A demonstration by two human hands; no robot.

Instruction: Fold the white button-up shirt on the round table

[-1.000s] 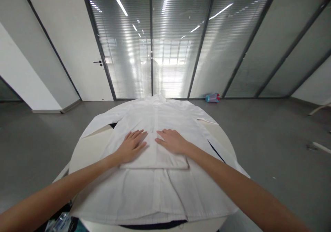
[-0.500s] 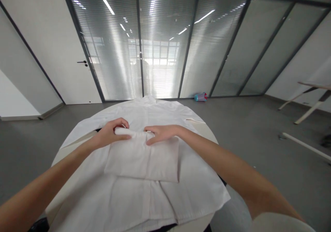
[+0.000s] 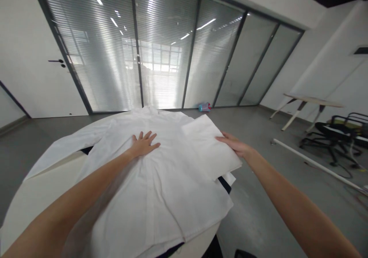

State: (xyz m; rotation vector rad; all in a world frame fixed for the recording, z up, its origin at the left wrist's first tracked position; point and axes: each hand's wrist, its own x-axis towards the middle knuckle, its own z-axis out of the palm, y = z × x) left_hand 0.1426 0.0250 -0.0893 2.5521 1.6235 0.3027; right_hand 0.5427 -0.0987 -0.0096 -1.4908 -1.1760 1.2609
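A white shirt (image 3: 161,189) lies spread flat over a round white table (image 3: 34,196). My left hand (image 3: 143,145) rests flat on the shirt's chest, fingers spread. My right hand (image 3: 235,145) grips the right edge of a folded white garment (image 3: 208,145), which sits at the table's right side, partly over the edge. A long sleeve of the spread shirt (image 3: 60,150) reaches out to the left.
Glass partitions with blinds stand behind the table, and a white door (image 3: 31,66) is at the left. A small blue and pink object (image 3: 204,106) lies on the grey floor. At the right are another table (image 3: 310,104), black chairs (image 3: 339,135) and a white bar (image 3: 313,164) on the floor.
Both hands lifted the folded garment off the middle of the spread shirt. My right hand carried it to the table's right side, and my left hand went flat on the shirt. My view turned right.
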